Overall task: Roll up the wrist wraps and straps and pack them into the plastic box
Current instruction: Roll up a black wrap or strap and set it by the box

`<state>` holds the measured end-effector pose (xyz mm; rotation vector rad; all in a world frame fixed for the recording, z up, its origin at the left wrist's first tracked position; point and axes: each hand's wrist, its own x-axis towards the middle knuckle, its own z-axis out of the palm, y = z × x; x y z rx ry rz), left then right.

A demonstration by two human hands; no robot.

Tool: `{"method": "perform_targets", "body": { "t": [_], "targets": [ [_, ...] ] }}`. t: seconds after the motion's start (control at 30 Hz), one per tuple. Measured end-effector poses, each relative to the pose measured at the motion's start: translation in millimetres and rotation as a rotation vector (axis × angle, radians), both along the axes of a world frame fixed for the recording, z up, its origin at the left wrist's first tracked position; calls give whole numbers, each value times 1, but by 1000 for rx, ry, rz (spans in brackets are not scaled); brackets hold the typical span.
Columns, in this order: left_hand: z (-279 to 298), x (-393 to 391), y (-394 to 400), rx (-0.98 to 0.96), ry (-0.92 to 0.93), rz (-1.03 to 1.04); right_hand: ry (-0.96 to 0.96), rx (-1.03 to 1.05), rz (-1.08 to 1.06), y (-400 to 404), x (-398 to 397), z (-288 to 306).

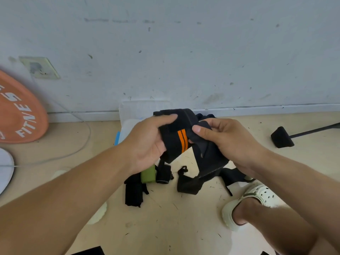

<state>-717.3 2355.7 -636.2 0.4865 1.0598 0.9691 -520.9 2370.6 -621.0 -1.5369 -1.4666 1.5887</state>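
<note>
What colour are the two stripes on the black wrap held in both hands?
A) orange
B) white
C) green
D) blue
A: the black wrist wrap, gripped by the left hand and pinched by the right hand, shows two orange stripes side by side on the part facing the camera.

Box mouth (pixel 145 107) — unobstructed above.

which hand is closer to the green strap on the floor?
Left. The left hand hangs just above the green strap, its heel nearly over it. The right hand is farther off, up and to the right.
</note>
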Motion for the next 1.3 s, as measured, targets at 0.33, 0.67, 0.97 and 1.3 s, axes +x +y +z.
{"method": "perform_targets", "body": {
  "t": [0.33,0.67,0.97,1.3],
  "targets": [
    [-15,5,-7,173,370,49,46,-59,50,3,1,2],
    [-12,6,-7,-73,133,6,100,-158,-59,1,-1,-1],
    [-24,14,-6,95,380,63,-37,12,-46,7,4,-2],
    [-24,10,2,10,407,327,138,-129,-5,-23,-5,-6]
  ]
}}
